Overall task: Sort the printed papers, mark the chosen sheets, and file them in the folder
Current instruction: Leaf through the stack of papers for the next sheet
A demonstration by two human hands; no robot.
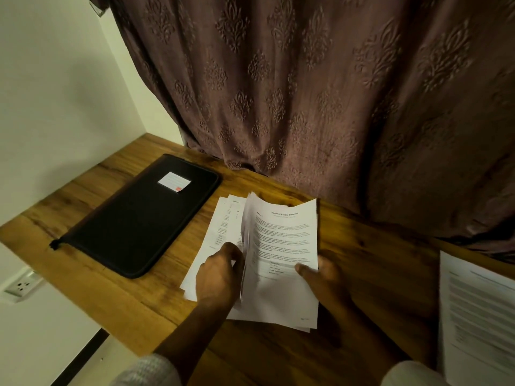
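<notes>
Papers are mid-sort: left hand curls into the stack, right hand pinches the lifted sheets. Next, probably pull one out; folder looks closed.

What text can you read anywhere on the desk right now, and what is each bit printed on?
"Sample Financial Statement": heading on the front page of the lifted stack.
Its body text, table and footer: too small to read.
Lower sheets: bold headings, too blurred to read.
Label on the black folder: white with a red mark, nothing readable.
Side sheet at the right edge: printed lines, blurred, unreadable.
</notes>
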